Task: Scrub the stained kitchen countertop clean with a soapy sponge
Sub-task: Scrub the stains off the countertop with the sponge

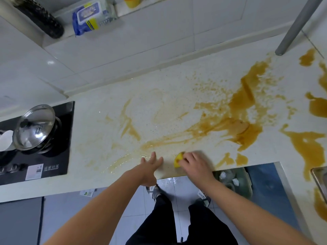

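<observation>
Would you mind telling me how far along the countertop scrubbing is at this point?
Done: the left stretch of the countertop shows only thin, wet smears. In hand: the right hand grips the yellow sponge near the front edge, while the left hand is open beside it. Left: thick brown puddles cover the right side, so most of the job remains.

Speckled stone-like countertop (159,96) gleams wet; pot lid (35,126) polished metal; hob (58,156) glossy black glass; sponge (178,159) looks soft foam.
</observation>
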